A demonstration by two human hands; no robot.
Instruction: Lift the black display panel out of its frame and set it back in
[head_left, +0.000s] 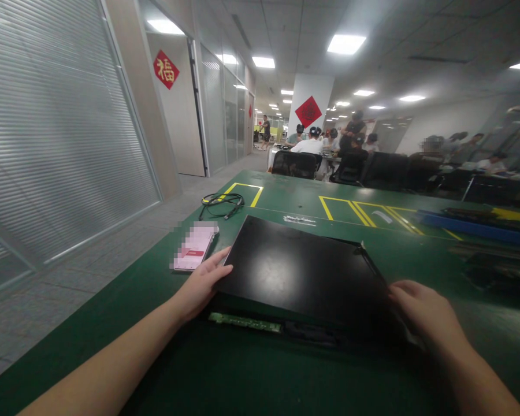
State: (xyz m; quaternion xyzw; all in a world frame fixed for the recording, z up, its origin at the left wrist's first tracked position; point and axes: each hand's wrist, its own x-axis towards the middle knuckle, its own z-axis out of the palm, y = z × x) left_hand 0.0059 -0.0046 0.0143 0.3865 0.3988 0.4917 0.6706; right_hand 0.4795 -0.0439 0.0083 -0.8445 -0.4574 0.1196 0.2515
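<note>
Between my hands, tilted above the green table, is a black LCD panel [281, 266] with a soft light reflection on its face. My left hand [205, 283] grips its left edge, thumb on top and the other fingers partly hidden. At the opposite edge my right hand [420, 303] is closed on the panel, fingertips at the side. Below the near edge shows a strip of green circuit board [245, 322], with a dark part [309, 333] beside it. Under the panel's far right corner a dark frame edge [368, 254] shows.
A phone [196, 247] with a lit screen lies left of the panel on the green table [91, 358]. Behind it is a coiled black cable [222, 202]. Yellow tape marks the far side; a blue tray [472, 226] with dark parts is at right. People sit beyond.
</note>
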